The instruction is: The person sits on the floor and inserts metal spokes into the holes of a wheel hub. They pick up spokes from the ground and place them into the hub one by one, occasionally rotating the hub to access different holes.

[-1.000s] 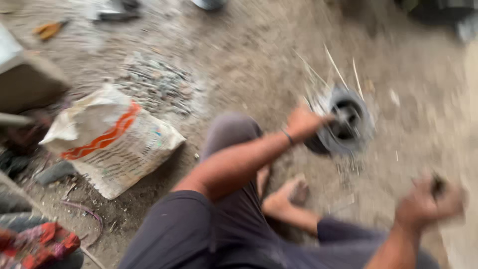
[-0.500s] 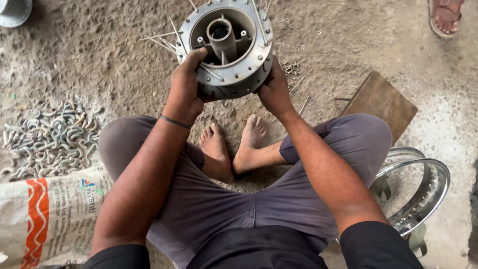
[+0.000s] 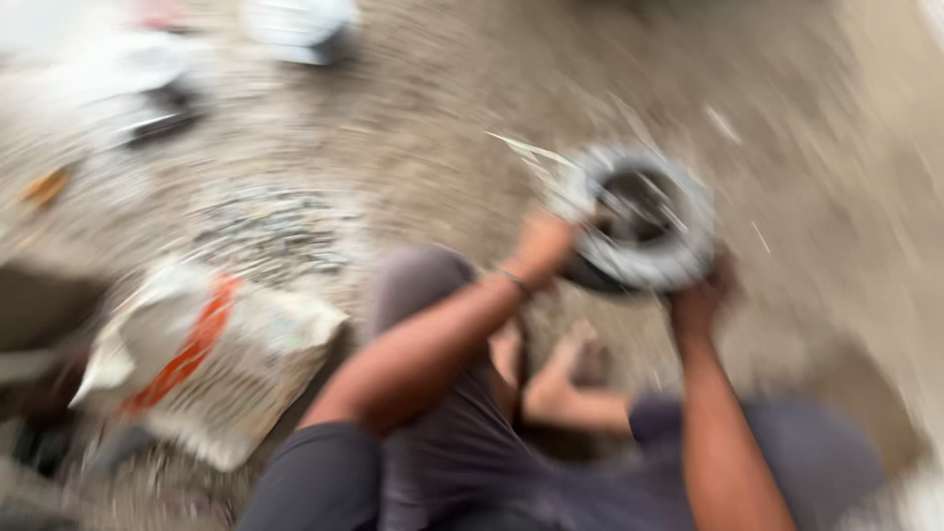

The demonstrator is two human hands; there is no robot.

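now my view has swung left and blurred, yet my left hand (image 3: 546,246) and right hand (image 3: 703,295) still clamp the round metal hub (image 3: 639,231), held above my feet (image 3: 560,379).

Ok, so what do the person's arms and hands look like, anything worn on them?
Both arms are bare from the shoulders of a dark sleeveless-looking top down to the hands. The left hand has a thin dark band at the wrist; the right hand shows no glove, and the blur hides any ring or watch. No gloves on either.
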